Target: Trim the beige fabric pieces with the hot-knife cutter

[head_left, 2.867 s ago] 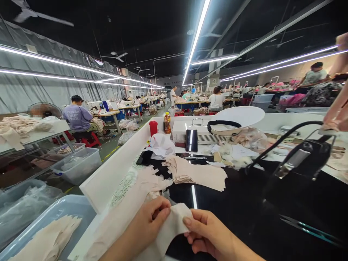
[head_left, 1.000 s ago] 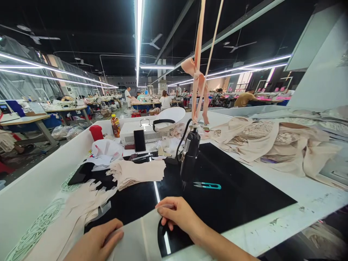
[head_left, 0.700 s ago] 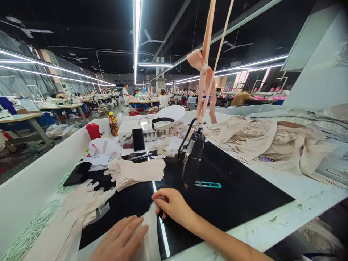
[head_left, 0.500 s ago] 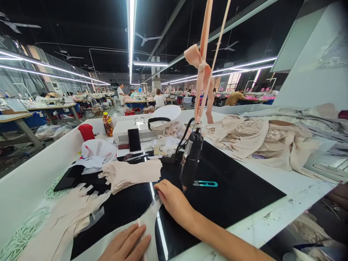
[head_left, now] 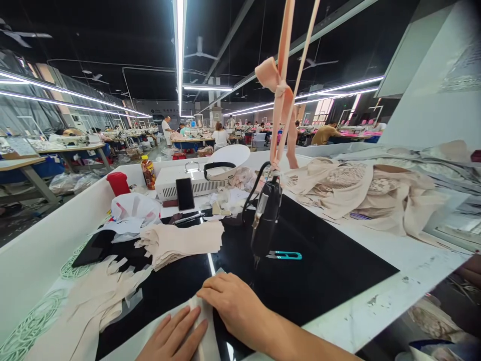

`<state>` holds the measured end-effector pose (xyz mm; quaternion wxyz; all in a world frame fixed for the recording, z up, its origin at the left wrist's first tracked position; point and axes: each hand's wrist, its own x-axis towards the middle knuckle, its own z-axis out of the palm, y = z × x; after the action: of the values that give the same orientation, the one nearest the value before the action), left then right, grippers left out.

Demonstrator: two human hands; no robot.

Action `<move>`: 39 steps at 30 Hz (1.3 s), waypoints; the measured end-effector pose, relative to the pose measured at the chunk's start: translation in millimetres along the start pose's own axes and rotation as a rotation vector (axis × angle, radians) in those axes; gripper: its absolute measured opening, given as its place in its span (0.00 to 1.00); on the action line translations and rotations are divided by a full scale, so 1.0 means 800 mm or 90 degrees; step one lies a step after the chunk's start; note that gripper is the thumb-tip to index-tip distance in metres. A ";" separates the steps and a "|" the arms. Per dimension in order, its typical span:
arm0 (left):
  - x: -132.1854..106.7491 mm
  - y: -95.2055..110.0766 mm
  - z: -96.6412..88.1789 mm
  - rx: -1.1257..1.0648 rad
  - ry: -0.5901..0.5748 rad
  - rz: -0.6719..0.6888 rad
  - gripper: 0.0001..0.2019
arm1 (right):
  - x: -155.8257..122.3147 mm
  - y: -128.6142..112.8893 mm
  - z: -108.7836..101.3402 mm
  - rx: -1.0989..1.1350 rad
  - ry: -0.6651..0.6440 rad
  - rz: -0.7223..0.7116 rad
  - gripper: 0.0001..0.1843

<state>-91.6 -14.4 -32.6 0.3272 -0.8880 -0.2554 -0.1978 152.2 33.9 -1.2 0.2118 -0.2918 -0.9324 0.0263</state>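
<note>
A pale fabric piece [head_left: 209, 341] lies on the black board [head_left: 330, 265] at the bottom of the view. My left hand [head_left: 175, 335] rests flat on it with the fingers stretched out. Bent over the fabric's far end, my right hand [head_left: 236, 305] has its fingers closed in a pinch on the edge; the fingertips are partly hidden. Just beyond this hand hangs a black handheld tool [head_left: 265, 218] with a thin pointed tip, tied to peach straps [head_left: 280, 100]. Teal thread snips [head_left: 287, 255] lie to the right of the tip.
Stacked beige fabric strips [head_left: 188, 238] and loose beige pieces [head_left: 90, 301] lie left. Green cord coils [head_left: 33, 318] line the left wall. Behind are a phone [head_left: 185, 194], a white metal box [head_left: 167, 186] and a bottle [head_left: 148, 173]. Beige garments [head_left: 338, 185] pile up right.
My right hand has moved down and left along the fabric, closer to my left hand. The left hand stays in place. The hanging tool has shifted slightly.
</note>
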 end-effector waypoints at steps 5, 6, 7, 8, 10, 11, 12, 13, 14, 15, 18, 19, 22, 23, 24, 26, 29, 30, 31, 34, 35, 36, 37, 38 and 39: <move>0.011 0.000 -0.003 0.037 0.018 0.006 0.23 | -0.005 0.006 0.002 -0.083 0.023 0.006 0.08; 0.012 0.000 -0.003 0.037 0.023 0.005 0.23 | -0.005 0.008 0.004 -0.101 0.036 0.013 0.08; 0.012 0.000 -0.003 0.037 0.026 0.005 0.23 | -0.006 0.010 0.005 -0.118 0.050 0.020 0.08; 0.012 0.000 -0.004 0.036 0.024 0.006 0.23 | -0.006 0.012 0.006 -0.134 0.066 0.025 0.08; 0.013 -0.001 -0.005 0.038 0.016 0.005 0.23 | -0.006 0.014 0.004 -0.159 0.099 0.025 0.08; 0.012 -0.001 -0.006 0.039 0.012 0.005 0.23 | -0.007 0.013 0.000 -0.166 0.118 0.021 0.09; 0.012 -0.001 -0.007 0.039 0.008 0.006 0.23 | -0.009 0.010 -0.005 -0.168 0.138 0.014 0.09; 0.012 -0.001 -0.008 0.038 0.005 0.006 0.23 | -0.011 0.007 -0.013 -0.166 0.159 0.002 0.10; 0.012 -0.001 -0.008 0.036 0.003 0.006 0.23 | -0.014 0.003 -0.023 -0.160 0.183 -0.012 0.12; 0.011 -0.001 -0.008 0.035 0.003 0.005 0.22 | -0.018 0.000 -0.035 -0.153 0.209 -0.030 0.14; 0.011 0.000 -0.006 0.034 -0.003 -0.004 0.22 | -0.033 -0.003 -0.074 -0.175 0.370 -0.105 0.15; 0.011 0.000 -0.006 0.035 -0.004 -0.007 0.22 | -0.038 -0.001 -0.085 -0.199 0.456 -0.112 0.14; 0.009 0.002 -0.004 0.038 -0.009 -0.012 0.22 | -0.044 0.015 -0.106 -0.228 0.687 -0.023 0.24; 0.009 0.002 -0.004 0.035 -0.011 -0.012 0.22 | -0.042 0.021 -0.108 -0.189 0.728 0.046 0.30; 0.008 0.002 -0.004 0.031 -0.018 -0.011 0.23 | -0.039 0.028 -0.108 -0.122 0.752 0.120 0.36; 0.005 0.003 -0.004 0.023 -0.034 -0.013 0.25 | -0.029 0.038 -0.105 0.064 0.747 0.244 0.44; 0.002 0.002 -0.003 0.014 -0.051 -0.022 0.26 | -0.010 0.043 -0.102 0.328 0.669 0.353 0.52; 0.001 0.001 -0.003 0.009 -0.054 -0.026 0.26 | -0.004 0.043 -0.102 0.388 0.646 0.372 0.53; 0.001 0.001 -0.003 0.001 -0.057 -0.032 0.26 | 0.002 0.042 -0.102 0.429 0.629 0.382 0.52; 0.004 0.003 -0.005 -0.039 -0.080 -0.056 0.25 | 0.014 0.038 -0.104 0.452 0.617 0.389 0.36; 0.006 0.004 -0.007 -0.054 -0.091 -0.063 0.25 | 0.017 0.037 -0.104 0.442 0.618 0.391 0.29; 0.008 0.005 -0.009 -0.067 -0.102 -0.072 0.24 | 0.019 0.036 -0.105 0.434 0.618 0.394 0.25; 0.011 0.007 -0.012 -0.080 -0.112 -0.079 0.24 | 0.021 0.034 -0.105 0.430 0.620 0.396 0.24; 0.013 0.008 -0.014 -0.095 -0.126 -0.089 0.23 | 0.022 0.033 -0.105 0.431 0.623 0.395 0.23; 0.015 0.010 -0.017 -0.112 -0.140 -0.102 0.23 | 0.022 0.032 -0.105 0.431 0.625 0.393 0.23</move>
<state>-79.8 -24.7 -20.3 0.2016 -0.9061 -0.3416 -0.1468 187.2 58.8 77.2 0.6740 -0.4407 -0.5419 0.2406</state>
